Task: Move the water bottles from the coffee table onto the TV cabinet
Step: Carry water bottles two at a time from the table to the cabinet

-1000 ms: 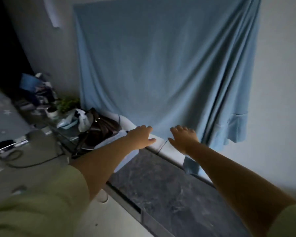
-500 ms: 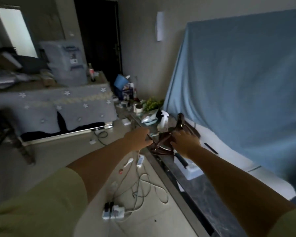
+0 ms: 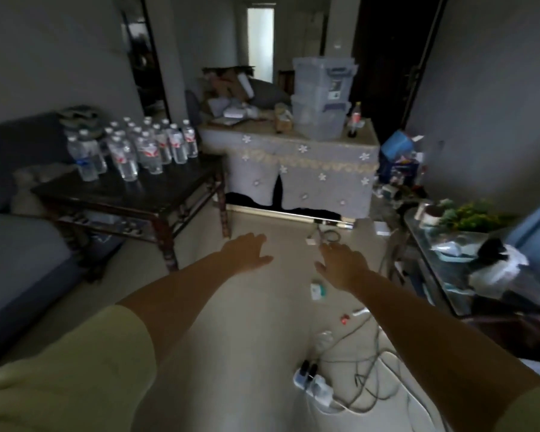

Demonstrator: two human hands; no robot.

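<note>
A dim living room seen from head height, looking forward and down. Two bare arms in pale green short sleeves reach out over the middle of the frame. The left hand (image 3: 247, 249) and the right hand (image 3: 343, 263) both hover palm down above the pale floor, fingers loosely spread and holding nothing.

In the upper left of the frame stands a dark wooden coffee table (image 3: 156, 194). A cluster of clear water bottles (image 3: 138, 148) sits on its far left part, all upright with caps pointing up, long axes vertical, packed close together. They are well apart from both hands.

A grey sofa (image 3: 19, 244) fills the left edge. At the right edge, a glass-topped cabinet (image 3: 443, 263) holds a green plant (image 3: 474, 216) and clutter. A power strip (image 3: 314, 383) with tangled cables lies on the floor in the lower centre.
</note>
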